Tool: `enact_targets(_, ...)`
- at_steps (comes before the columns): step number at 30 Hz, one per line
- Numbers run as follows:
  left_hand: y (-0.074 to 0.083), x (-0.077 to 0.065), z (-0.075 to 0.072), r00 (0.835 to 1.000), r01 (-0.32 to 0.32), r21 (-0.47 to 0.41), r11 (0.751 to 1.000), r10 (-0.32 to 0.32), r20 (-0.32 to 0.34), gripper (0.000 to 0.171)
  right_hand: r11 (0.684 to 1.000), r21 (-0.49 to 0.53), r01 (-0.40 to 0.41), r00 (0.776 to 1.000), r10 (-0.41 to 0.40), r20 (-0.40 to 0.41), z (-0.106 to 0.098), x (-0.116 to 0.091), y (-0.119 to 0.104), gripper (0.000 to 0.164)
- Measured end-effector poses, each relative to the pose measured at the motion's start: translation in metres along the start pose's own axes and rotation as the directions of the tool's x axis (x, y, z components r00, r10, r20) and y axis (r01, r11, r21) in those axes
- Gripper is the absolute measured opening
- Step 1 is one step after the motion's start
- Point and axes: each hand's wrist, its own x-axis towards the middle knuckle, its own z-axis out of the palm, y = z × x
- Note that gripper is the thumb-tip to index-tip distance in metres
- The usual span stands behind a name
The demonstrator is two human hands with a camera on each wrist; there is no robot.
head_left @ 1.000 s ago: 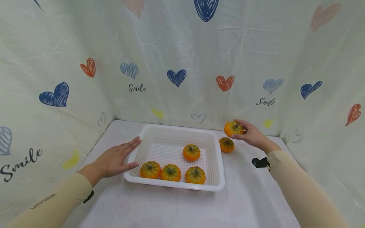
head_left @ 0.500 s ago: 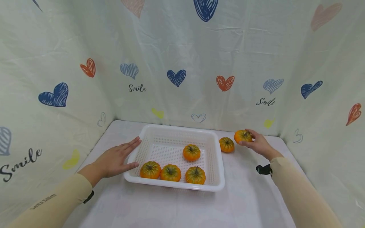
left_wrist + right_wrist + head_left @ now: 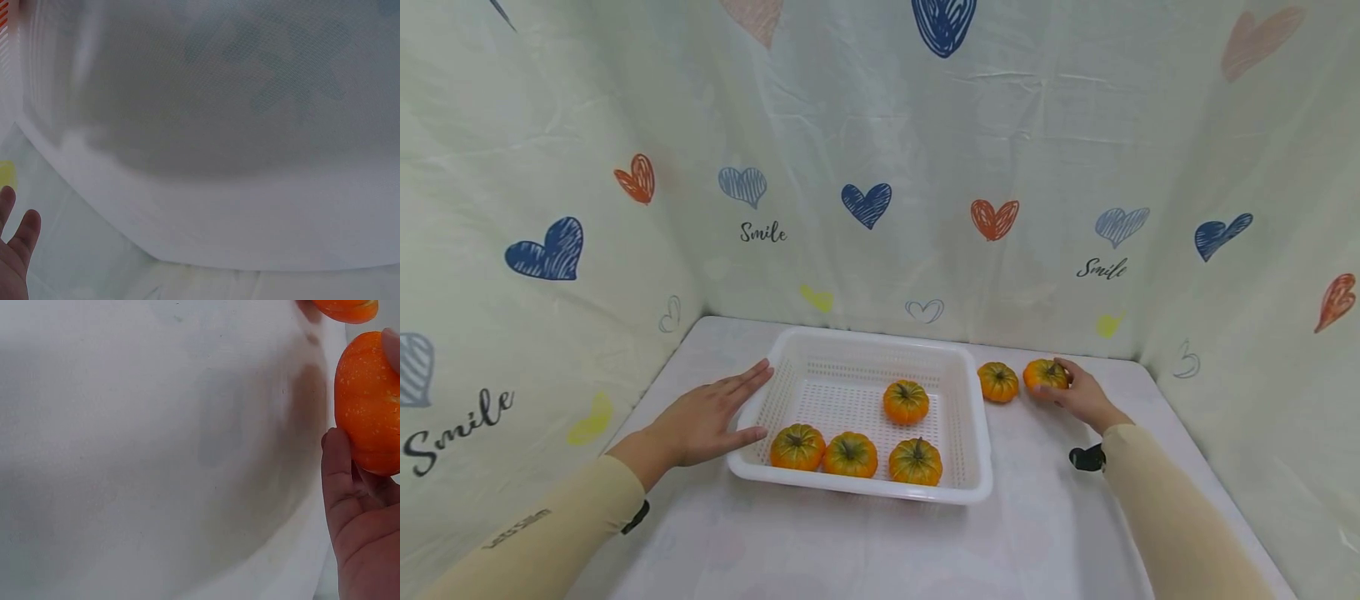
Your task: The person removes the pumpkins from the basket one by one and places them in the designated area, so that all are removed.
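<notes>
My right hand (image 3: 1084, 396) holds a small orange pumpkin (image 3: 1047, 374) between thumb and fingers, low over the back right of the table. In the right wrist view the fingers (image 3: 340, 475) lie along the side of that pumpkin (image 3: 369, 406). Just left of it sits another small pumpkin (image 3: 998, 382), beside the white plastic basket (image 3: 981, 450). My left hand (image 3: 703, 421) rests at the basket's left rim, fingers straight and thumb spread. Only some of its fingertips (image 3: 26, 231) show in the left wrist view.
Inside the basket, three pumpkins line the front side, the middle one being a green-topped pumpkin (image 3: 850, 455), and a single pumpkin (image 3: 906, 402) sits further back. A white cloth covers the table (image 3: 820, 550). Behind it hangs a curtain (image 3: 925, 125) printed with hearts.
My right hand has carried its pumpkin rightward from above the other loose pumpkin, then lowered it toward the table. The left hand and the basket have kept their places.
</notes>
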Motion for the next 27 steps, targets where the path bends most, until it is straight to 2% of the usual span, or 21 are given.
enact_targets(9,0.001,0.0,-0.001,1.0,0.006,0.007,1.0,-0.006,0.008,0.088,1.0,-0.028,-0.005,1.0,0.006,0.01,0.009,0.009,0.007,0.1)
enact_targets(17,0.002,0.0,-0.001,1.0,0.002,0.008,1.0,-0.002,0.002,0.087,0.999,-0.034,-0.012,0.999,0.013,0.035,0.012,0.009,0.007,0.101)
enact_targets(27,0.003,-0.001,-0.003,1.0,0.01,0.009,1.0,-0.01,0.002,0.086,0.998,-0.037,-0.057,0.997,0.058,0.044,0.014,0.01,0.007,0.105)
